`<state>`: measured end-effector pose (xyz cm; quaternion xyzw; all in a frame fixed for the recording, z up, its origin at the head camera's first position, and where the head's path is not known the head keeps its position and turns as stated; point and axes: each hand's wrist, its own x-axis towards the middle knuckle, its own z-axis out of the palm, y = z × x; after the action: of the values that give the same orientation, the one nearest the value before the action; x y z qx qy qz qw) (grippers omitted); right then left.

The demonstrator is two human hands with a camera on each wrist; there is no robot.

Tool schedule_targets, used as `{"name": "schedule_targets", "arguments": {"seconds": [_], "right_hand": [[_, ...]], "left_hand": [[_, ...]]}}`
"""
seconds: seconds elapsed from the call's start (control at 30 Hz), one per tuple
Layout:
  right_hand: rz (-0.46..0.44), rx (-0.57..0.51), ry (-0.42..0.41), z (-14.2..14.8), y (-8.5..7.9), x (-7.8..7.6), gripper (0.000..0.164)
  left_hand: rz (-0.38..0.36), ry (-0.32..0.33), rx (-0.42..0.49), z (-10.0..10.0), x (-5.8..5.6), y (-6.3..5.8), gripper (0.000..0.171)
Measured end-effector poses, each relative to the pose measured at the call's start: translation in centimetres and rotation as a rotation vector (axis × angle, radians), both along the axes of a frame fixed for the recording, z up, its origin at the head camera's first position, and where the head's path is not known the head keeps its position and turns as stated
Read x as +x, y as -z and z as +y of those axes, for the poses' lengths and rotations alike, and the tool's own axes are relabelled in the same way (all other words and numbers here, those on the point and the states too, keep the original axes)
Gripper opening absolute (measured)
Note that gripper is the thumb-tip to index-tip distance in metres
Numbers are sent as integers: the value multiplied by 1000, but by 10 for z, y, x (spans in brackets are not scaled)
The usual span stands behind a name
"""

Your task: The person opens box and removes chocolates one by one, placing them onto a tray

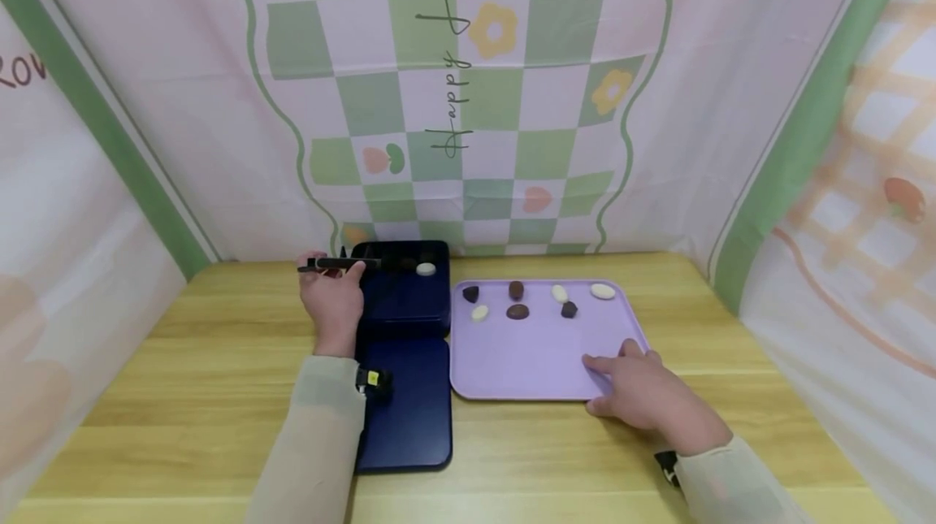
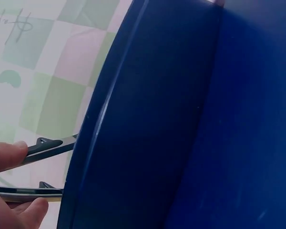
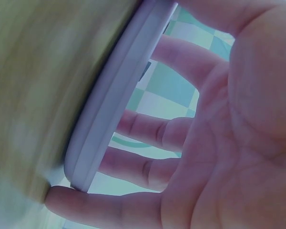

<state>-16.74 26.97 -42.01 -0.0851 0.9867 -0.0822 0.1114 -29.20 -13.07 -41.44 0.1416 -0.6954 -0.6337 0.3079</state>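
Black tongs [image 1: 338, 263] are pinched between the thumb and fingers of my left hand [image 1: 332, 296], over the left side of a navy box [image 1: 402, 305]. The left wrist view shows the two arms of the tongs [image 2: 50, 148] spread apart, their tips hidden behind the box wall. Inside the box lies a cream oval piece [image 1: 426, 269], with darker shapes near it. My right hand [image 1: 643, 390] grips the front right corner of a lilac tray [image 1: 512, 370], its thumb at the front rim and its fingers over the rim [image 3: 109, 95].
Two loose rows of small pieces resembling chocolates lie on the tray's far half, among them a brown oval [image 1: 517, 312], a black faceted one [image 1: 569, 309] and a cream oval [image 1: 603, 292]. A navy lid [image 1: 409, 418] lies before the box. A patterned curtain [image 1: 497, 101] hangs behind the wooden table [image 1: 526, 459].
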Motion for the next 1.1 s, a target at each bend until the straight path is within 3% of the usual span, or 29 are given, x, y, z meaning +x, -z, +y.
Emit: {"name": "schedule_targets", "arguments": {"seconds": [0.3, 0.37, 0.53, 0.63, 0.73, 0.9, 1.1], "right_hand": [[1, -1, -4, 1, 1, 0, 72], [4, 0, -6, 1, 1, 0, 72], [5, 3, -4, 1, 1, 0, 72], [1, 5, -5, 1, 1, 0, 71], [0, 4, -4, 0, 0, 0, 71], [-1, -2, -5, 0, -2, 0, 71], [-8, -6, -6, 0, -3, 1, 70]], "left_hand": [[36, 17, 32, 3, -1, 4, 52], [20, 8, 2, 2, 0, 3, 51], [-90, -41, -169, -4, 8, -11, 45], [-174, -41, -251, -10, 13, -23, 42], [-229, -13, -279, -12, 15, -30, 45], [-202, 28, -252, -8, 16, -31, 43], [-143, 12, -236, -6, 13, -25, 44]]}}
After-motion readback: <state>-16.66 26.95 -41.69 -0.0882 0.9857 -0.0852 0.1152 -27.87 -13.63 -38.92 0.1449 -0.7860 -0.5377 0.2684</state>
